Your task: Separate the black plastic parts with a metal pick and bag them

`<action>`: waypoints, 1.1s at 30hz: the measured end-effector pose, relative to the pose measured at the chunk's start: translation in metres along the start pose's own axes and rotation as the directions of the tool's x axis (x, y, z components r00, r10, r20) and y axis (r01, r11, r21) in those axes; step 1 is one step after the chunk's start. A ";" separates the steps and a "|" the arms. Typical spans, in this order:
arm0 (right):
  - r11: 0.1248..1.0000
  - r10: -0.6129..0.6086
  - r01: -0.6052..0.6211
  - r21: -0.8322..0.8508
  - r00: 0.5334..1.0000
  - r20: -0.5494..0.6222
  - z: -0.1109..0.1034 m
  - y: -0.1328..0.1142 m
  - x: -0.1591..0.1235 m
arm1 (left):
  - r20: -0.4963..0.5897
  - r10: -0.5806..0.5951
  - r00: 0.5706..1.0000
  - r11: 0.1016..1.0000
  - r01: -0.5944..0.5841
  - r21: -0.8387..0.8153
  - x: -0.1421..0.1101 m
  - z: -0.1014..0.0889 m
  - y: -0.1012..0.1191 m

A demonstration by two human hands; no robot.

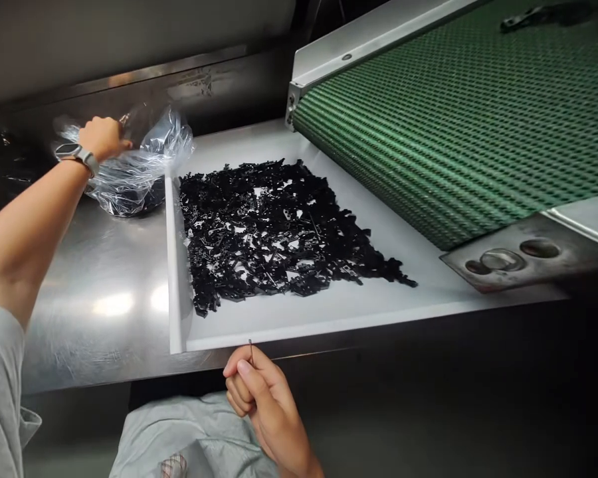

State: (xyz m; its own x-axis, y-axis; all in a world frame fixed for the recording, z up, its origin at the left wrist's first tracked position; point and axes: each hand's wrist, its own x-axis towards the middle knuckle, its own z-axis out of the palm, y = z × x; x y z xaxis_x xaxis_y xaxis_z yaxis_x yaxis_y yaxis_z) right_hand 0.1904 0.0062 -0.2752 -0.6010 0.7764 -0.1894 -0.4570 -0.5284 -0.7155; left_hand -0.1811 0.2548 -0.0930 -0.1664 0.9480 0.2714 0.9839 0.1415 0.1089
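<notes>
My left hand (102, 138), with a watch on its wrist, is closed at the top of a clear plastic bag (129, 176). Dark contents show through the bag's lower part, and my fingertips are partly hidden. Low in front of me, my right hand (269, 405) pinches a thin dark pin (250, 349) between thumb and forefinger, its small tip pointing up. Just beyond that hand lies a white tray (299, 325). Many small black plastic parts (259, 232) are spread across it in a loose layer.
A green mesh conveyor belt (458, 126) slopes down over the tray's right side, with a dark object (543, 14) on it. Its metal end bracket (508, 255) juts toward me. The steel table (104, 299) carries the tray and bag. A dark bag (7, 159) sits far left.
</notes>
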 end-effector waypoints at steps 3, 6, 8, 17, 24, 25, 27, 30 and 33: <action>1.000 -0.018 0.018 0.017 1.000 0.015 0.002 -0.001 -0.002 | -0.180 0.033 0.983 0.999 -0.028 0.029 -0.033 -0.017 0.039; 0.999 -0.020 0.018 0.027 0.999 0.045 0.005 0.005 -0.003 | -0.162 0.263 0.951 0.964 -0.255 0.072 -0.076 -0.012 0.097; 1.000 -0.013 0.012 0.018 0.998 0.061 0.006 0.010 -0.003 | 0.128 0.482 0.867 0.873 -0.487 0.013 -0.103 0.005 0.135; 0.998 -0.007 0.008 -0.064 1.000 0.009 0.001 0.019 -0.016 | 0.807 0.475 0.352 0.719 -0.684 -0.124 -0.148 0.050 0.194; 0.995 -0.026 0.028 -0.097 0.999 0.018 -0.002 0.016 -0.010 | 0.704 0.601 0.378 0.668 -0.722 -0.182 -0.143 0.052 0.166; 0.994 -0.025 0.028 -0.109 0.999 0.024 -0.001 0.015 -0.010 | 0.674 0.621 0.401 0.660 -0.732 -0.172 -0.139 0.053 0.162; 0.991 -0.025 0.029 -0.127 0.999 0.032 0.000 0.014 -0.010 | 0.635 0.643 0.429 0.650 -0.744 -0.156 -0.133 0.052 0.153; 0.990 -0.032 0.036 -0.138 0.999 0.028 0.001 0.015 -0.012 | 0.602 0.654 0.459 0.665 -0.729 -0.166 -0.128 0.046 0.144; 0.989 -0.041 0.041 -0.140 0.999 0.008 0.001 0.019 -0.014 | 0.544 0.681 0.491 0.679 -0.702 -0.216 -0.126 0.038 0.140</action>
State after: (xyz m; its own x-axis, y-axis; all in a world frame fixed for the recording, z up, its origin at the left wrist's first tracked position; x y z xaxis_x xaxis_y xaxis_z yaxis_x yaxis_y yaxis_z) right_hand 0.1894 -0.0149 -0.2857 -0.5875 0.7943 -0.1546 -0.3855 -0.4427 -0.8096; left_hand -0.0200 0.1660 -0.1480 0.6232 0.7169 -0.3126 0.7707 -0.6308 0.0900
